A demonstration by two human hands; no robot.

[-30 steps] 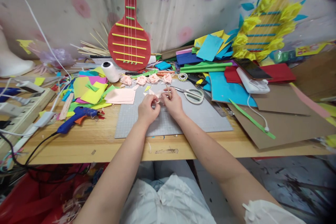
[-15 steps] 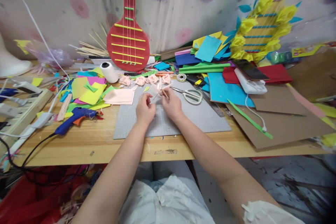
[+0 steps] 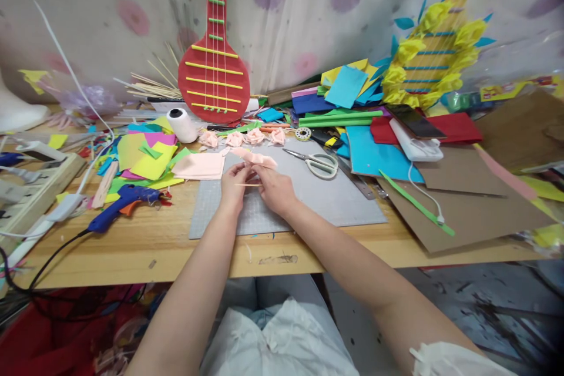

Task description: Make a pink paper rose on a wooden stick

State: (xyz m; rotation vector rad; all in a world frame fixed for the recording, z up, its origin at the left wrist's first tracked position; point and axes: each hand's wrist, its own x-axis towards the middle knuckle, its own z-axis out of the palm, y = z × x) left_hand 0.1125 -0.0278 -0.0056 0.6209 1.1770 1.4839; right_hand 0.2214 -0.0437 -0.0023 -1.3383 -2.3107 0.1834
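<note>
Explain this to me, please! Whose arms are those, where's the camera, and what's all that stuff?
There's no robot, just a person with bare hands. One camera, worn on the head, takes every picture, looking forward and down. The left hand and right hand are close together, holding pink paper; a thin stick shows between them. Below is a grey mat on a wooden table. Scissors lie on the mat, pink flowers sit in a row beyond the hands, a glue gun lies to the left, and a red guitar shape stands behind.
</note>
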